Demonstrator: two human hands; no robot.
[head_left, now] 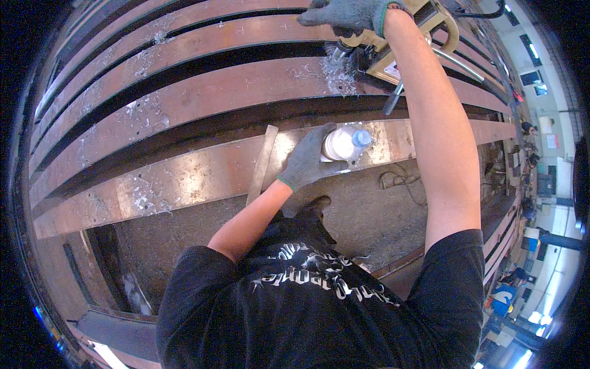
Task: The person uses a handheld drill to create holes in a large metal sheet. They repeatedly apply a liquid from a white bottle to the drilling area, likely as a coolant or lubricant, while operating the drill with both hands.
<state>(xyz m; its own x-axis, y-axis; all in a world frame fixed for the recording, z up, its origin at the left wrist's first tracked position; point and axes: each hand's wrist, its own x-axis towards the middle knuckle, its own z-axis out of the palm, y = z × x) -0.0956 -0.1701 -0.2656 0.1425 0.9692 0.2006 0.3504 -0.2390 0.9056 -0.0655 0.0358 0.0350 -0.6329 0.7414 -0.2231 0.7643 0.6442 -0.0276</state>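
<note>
Both my hands wear grey work gloves. My left hand [310, 154] is wrapped around a clear plastic bottle [340, 146] with a blue cap [361, 138], over the nearest steel beam [203, 172]. Stretched far forward, my right hand [347, 16] has its fingers extended to the left above a beige drilling machine [386, 66]; whether its palm touches the machine is hidden. Below that hand the machine's metal cutter [340, 50] stands over a farther beam [246, 83], amid a heap of curled metal shavings [344, 75].
Several rust-red beams lie side by side with dark gaps between them. A flat bar [263, 163] leans across the nearest beam beside my left forearm. A dark cable [402, 179] lies on the floor. Shavings [146, 195] litter the beams. People and equipment show at the far right.
</note>
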